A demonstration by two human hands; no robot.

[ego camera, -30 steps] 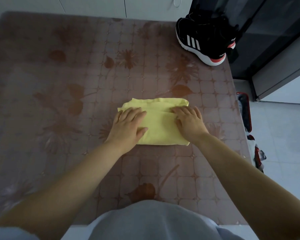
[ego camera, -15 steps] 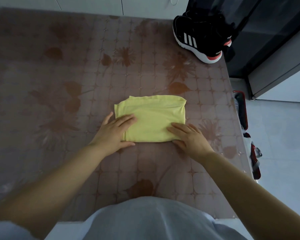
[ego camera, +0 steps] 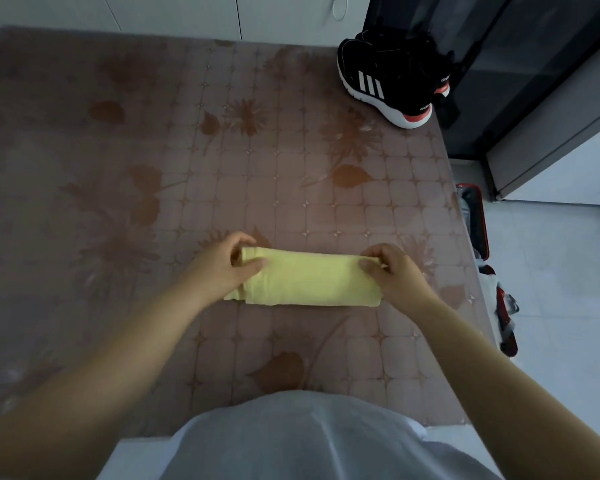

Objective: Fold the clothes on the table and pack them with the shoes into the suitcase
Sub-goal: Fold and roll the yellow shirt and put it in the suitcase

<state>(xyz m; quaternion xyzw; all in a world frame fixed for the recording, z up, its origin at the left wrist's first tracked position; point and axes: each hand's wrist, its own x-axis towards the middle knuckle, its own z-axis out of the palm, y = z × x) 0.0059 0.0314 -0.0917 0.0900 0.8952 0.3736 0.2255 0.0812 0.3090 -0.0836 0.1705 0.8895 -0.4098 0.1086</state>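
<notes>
Left hand [ego camera: 227,263] and right hand [ego camera: 390,268] pinching the ends of a folded yellow garment [ego camera: 309,280] at frame centre, black sneakers [ego camera: 392,77] upper right, open suitcase [ego camera: 478,220] at right edge, floral tablecloth [ego camera: 118,168] otherwise bare

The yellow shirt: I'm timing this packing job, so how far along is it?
Done: the yellow shirt is folded into a narrow strip on the table. In hand: the left hand and right hand pinch its ends. Left: the black shoes sit at the far corner, and the suitcase on the floor awaits both.
</notes>
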